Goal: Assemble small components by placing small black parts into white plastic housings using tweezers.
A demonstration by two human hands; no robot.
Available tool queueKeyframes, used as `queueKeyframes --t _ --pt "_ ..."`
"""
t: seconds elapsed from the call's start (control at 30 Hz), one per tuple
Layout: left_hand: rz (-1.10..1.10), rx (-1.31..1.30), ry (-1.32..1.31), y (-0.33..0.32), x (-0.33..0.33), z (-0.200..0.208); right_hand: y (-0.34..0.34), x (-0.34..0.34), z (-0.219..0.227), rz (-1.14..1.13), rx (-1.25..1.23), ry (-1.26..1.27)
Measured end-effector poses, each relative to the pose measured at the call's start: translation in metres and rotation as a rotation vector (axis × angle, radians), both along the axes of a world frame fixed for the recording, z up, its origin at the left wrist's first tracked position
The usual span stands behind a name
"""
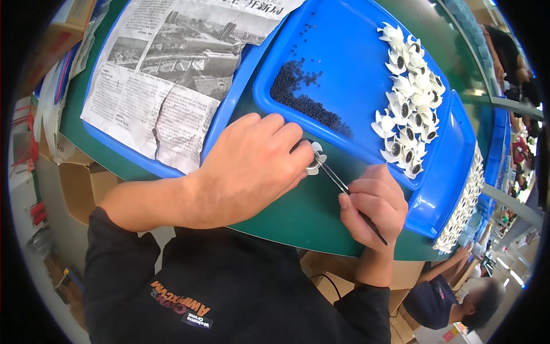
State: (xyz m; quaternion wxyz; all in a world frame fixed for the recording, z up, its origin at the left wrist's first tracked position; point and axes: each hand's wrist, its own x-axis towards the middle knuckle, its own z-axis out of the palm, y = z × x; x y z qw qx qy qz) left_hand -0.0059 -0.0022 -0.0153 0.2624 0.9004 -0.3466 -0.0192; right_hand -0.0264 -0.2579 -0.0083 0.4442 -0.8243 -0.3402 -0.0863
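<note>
My left hand (258, 163) is closed round the edge of a small white bladed impeller (322, 157) just above the green table. Its fingers cover most of the impeller. In my right hand (375, 206) I grip dark metal tweezers (335, 178), and their tips reach the impeller's centre. Whether the tips pinch anything is too small to tell. Beyond both hands lies a blue tray (344, 51). A heap of tiny black rings (303, 97) fills its near left corner. Along its right side sit several white impellers (409, 103), many with dark centres.
Newspaper (166, 74) covers another blue tray (220, 129) at the left. To the right, a further blue tray (429, 209) stands beside many more white impellers (461, 206). The green table's (286, 215) near edge runs by my body. Another person (441, 298) sits at lower right.
</note>
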Motion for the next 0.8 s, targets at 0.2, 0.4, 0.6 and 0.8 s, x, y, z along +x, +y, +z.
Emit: queueKeyframes --t 0.2,0.4,0.6,0.8 --pt "0.001 0.013 -0.017 0.0009 0.0002 -0.0037 0.0019 -0.0004 -0.0013 0.015 -0.033 0.013" --pt "-0.004 0.046 -0.013 0.001 -0.0008 -0.0053 0.0028 -0.0004 -0.0028 0.009 -0.042 0.004" --pt "0.005 0.023 -0.003 -0.0003 -0.0009 -0.0063 0.0016 -0.001 -0.0025 0.006 -0.044 0.007" --pt "0.009 0.015 0.003 -0.0009 -0.0011 -0.006 0.0024 -0.002 -0.0019 0.009 -0.042 0.015"
